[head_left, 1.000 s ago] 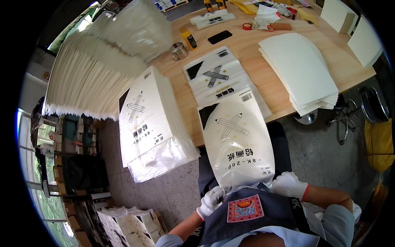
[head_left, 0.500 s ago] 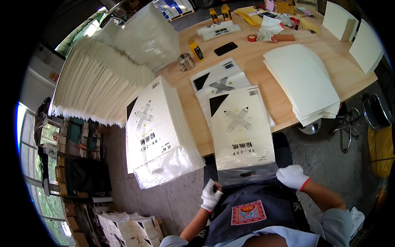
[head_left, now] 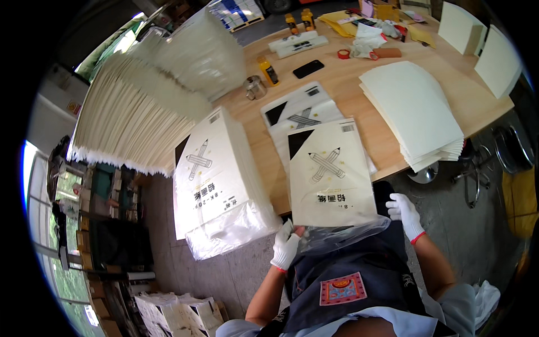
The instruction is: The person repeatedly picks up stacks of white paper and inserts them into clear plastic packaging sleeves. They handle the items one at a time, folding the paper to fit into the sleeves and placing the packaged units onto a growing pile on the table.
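In front of me a clear plastic bag [head_left: 331, 168] of white drawing paper, printed with crossed pencils and a black corner, lies over the near table edge. Its loose, crumpled flap [head_left: 342, 233] hangs toward my apron. My left hand [head_left: 286, 247], in a white glove with a bare fingertip showing, is closed on the flap's left corner. Just off the bag's right side is my right hand [head_left: 405, 216], gloved, its fingers apart and nothing in them. Beneath the bag lie more flat printed bags [head_left: 303, 104]. A tall stack of filled bags [head_left: 210, 168] stands to the left.
White paper sheets [head_left: 412, 109] are piled on the right. Tall stacks of paper [head_left: 129, 112] fill the table's left side. Farther back are a metal mug [head_left: 254, 87], an orange bottle [head_left: 268, 70], a phone [head_left: 308, 69] and red tape [head_left: 343, 54]. A stool [head_left: 477, 174] stands at right.
My left hand has moved up to the flap's left corner. My right hand has let go of the right corner and risen beside the bag. The flap has gone from flat to crumpled.
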`<state>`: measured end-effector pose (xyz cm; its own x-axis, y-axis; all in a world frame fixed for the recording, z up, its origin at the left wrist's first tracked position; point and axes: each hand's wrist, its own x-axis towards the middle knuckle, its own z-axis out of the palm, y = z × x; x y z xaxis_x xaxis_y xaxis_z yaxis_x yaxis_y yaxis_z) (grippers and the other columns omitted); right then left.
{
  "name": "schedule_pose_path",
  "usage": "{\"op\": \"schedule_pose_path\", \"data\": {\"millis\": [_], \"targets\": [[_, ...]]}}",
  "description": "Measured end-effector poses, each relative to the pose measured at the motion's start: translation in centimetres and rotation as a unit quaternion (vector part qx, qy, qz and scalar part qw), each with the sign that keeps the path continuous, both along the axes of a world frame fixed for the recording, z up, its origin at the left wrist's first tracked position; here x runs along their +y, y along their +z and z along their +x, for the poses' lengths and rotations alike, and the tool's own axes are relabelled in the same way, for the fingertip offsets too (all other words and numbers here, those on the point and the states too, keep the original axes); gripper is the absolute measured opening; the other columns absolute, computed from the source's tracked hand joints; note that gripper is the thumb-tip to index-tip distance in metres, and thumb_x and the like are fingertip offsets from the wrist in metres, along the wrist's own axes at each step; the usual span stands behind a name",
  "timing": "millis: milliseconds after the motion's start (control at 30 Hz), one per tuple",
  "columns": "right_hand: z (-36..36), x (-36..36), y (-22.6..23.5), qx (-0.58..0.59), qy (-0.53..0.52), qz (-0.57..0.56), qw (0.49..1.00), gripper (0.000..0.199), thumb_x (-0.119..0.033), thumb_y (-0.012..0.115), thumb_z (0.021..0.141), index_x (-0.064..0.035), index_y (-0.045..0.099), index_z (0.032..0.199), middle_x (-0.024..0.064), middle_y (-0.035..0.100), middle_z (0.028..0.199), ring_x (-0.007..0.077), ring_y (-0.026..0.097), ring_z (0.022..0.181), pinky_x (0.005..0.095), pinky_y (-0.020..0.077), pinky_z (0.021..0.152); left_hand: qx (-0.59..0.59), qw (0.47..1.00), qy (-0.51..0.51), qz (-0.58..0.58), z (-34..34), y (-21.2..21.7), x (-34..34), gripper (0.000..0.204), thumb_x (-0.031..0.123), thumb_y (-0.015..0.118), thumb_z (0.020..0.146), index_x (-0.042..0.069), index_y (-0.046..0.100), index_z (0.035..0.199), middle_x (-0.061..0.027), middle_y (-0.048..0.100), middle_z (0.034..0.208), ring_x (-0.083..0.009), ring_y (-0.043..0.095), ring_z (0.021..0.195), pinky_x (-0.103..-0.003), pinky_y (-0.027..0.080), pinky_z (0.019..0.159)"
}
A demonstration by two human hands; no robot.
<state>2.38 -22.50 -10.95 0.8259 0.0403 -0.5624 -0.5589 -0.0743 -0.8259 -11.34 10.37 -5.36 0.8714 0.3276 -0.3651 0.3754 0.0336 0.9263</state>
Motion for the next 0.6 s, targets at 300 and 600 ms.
{"op": "schedule_pose_path", "data": {"millis": [300, 600], "targets": [[1.0, 15.8, 0.6, -0.436, 0.470, 0.022, 0.767, 0.045, -0.025, 0.055, 0.092, -0.0007, 0.047, 0.129, 0.0127, 0.055, 0.120, 0.0192, 0.054, 0.110, 0.0307, 0.0452, 0.090, -0.326, 0.748, 0.027, 0.578, -1.2, 10.3, 4.1, 0.017, 0.004, 0.071, 0.074, 0.010, 0.056, 0.069, -0.0069, 0.055, 0.065, -0.0186, 0.054, 0.055, -0.032, 0.044, 0.052], [3.7, 34.0, 10.0, -0.278, 0.472, -0.046, 0.835, 0.063, -0.063, 0.056, 0.082, -0.0009, 0.059, 0.068, 0.0105, 0.058, 0.063, 0.0214, 0.057, 0.061, 0.0384, 0.0440, 0.059, -0.124, 0.882, 0.375, 0.257, -9.0, 9.5, 19.0, 0.019, 0.020, 0.054, 0.096, 0.004, 0.062, 0.090, 0.0079, 0.043, 0.063, -0.0005, 0.031, 0.051, -0.020, 0.023, 0.045]]}}
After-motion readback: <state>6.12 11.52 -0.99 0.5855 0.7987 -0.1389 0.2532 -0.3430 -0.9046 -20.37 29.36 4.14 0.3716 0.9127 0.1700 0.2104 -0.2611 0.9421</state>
